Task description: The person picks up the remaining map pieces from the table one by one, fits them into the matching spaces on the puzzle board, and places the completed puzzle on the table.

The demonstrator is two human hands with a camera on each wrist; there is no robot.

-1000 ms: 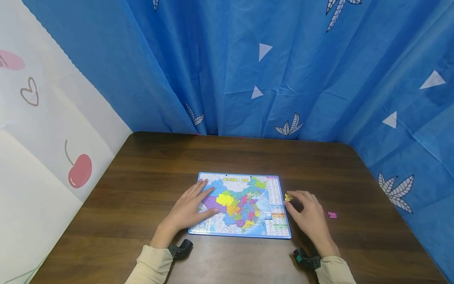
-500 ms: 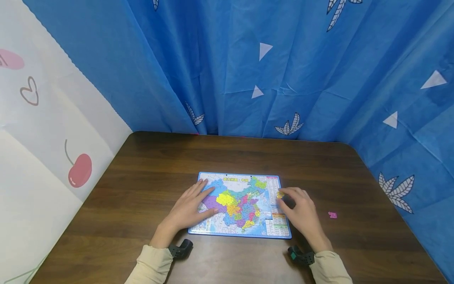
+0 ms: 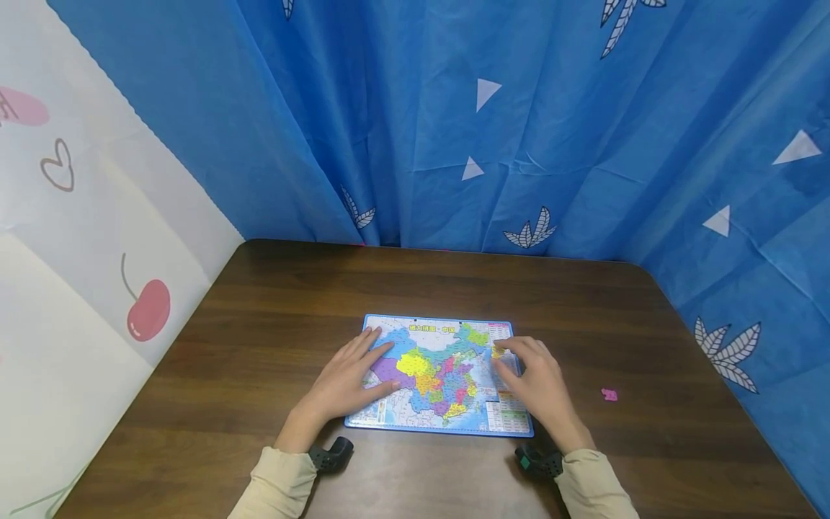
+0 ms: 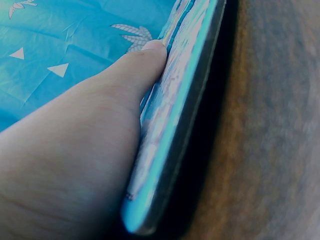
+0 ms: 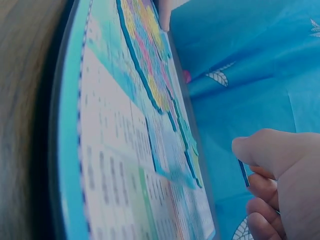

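A map puzzle board [image 3: 428, 425] with a blue rim lies on the table, its coloured province pieces forming a map. My left hand [image 3: 353, 375] rests on its left part with straight, spread fingers; the thumb [image 4: 145, 57] lies along the printed surface in the left wrist view. Over the board's right side, my right hand [image 3: 534, 371] pinches a small yellow puzzle piece [image 3: 497, 352] between thumb and fingers. The right wrist view shows this piece edge-on as a thin dark sliver [image 5: 243, 173], raised off the board.
A pink puzzle piece [image 3: 609, 395] lies on the brown wooden table [image 3: 292, 303], right of the board. Behind the table hangs a blue curtain [image 3: 415, 144], and a white printed sheet [image 3: 84, 252] runs along the left. Each wrist wears a black camera mount [image 3: 332, 455].
My right hand has moved left with the yellow puzzle piece, from beside the board's right edge to over its printed table. The left hand has stayed in place.
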